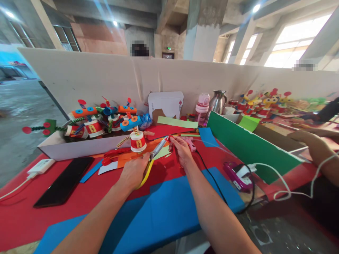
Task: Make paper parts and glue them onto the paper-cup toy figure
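Observation:
My left hand (134,171) grips a pair of scissors (147,174) by its yellow handle. The metal blades reach up and to the right, to a small red piece of paper (168,139) pinched in the fingers of my right hand (182,150). Whether the blades are apart cannot be made out. Just beyond my left hand stands a paper-cup figure (138,142) with a blue tube head, orange round eyes and folded paper arms. Beneath the blades lie a pale green paper scrap (162,153) and orange paper.
At left, a white box (79,147) holds several cup figures, near a black phone (65,181) and a charger (41,167). A pink glue gun (190,143), purple power strip (237,176) and green-sided box (246,148) are at right. Another person's arm (319,150) reaches in there.

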The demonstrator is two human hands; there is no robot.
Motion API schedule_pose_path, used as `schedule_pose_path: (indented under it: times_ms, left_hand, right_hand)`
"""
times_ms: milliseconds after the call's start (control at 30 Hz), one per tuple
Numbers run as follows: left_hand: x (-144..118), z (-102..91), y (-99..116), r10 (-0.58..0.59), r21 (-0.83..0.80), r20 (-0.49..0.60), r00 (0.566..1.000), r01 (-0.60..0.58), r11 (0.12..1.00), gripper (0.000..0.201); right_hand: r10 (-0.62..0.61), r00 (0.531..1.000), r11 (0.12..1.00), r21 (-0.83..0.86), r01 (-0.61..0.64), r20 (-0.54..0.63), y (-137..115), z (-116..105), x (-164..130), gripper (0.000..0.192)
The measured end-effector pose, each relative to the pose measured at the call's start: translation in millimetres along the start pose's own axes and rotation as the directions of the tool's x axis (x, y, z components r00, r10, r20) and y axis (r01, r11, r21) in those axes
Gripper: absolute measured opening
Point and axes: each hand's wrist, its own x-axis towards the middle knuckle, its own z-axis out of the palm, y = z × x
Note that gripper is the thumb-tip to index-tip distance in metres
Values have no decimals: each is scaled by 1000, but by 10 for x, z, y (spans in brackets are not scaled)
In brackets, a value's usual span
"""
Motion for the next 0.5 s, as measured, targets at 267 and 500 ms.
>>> schedule_pose_path:
  times_ms: [267, 500]
  left_hand:
    - [3, 4, -7, -1, 2, 12, 1000, 1, 1000, 41]
    - [0, 22, 2, 18, -3, -10, 1000, -18, 1000, 40]
  right_hand:
    - [10, 1000, 1000, 30, -10, -16, 20, -18, 6, 31]
    - [18, 999, 991, 135, -13, -38, 1, 23, -4, 29]
